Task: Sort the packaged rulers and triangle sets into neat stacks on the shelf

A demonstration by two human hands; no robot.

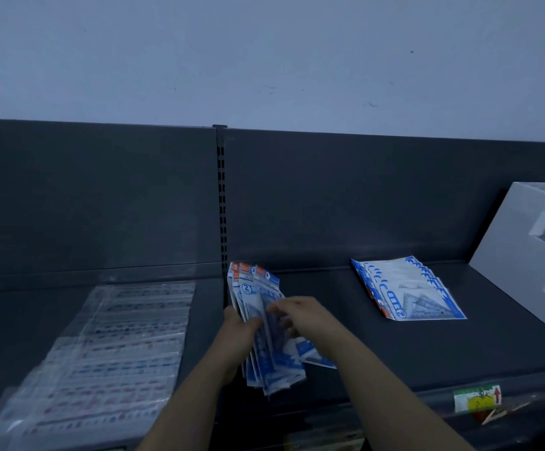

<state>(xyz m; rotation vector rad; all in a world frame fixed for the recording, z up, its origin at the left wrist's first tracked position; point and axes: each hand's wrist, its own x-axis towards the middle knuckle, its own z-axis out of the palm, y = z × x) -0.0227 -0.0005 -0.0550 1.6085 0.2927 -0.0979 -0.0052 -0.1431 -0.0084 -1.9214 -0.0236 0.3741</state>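
Observation:
A fanned bundle of blue-and-white triangle-set packets (pixel 258 297) stands tilted on the dark shelf (pixel 411 346) near the centre upright. My left hand (pixel 237 340) grips the bundle from the left side. My right hand (pixel 300 315) has its fingers on the front packets of the same bundle. A fanned stack of the same packets (pixel 408 289) lies flat to the right. Clear packaged rulers (pixel 111 356) lie in a wide overlapping layer on the left shelf section.
A white stepped display box (pixel 525 255) leans at the far right of the shelf. A slotted upright (pixel 221 203) divides the two shelf sections. A price label (pixel 476 398) sits on the shelf's front edge. The dark back panel rises behind everything.

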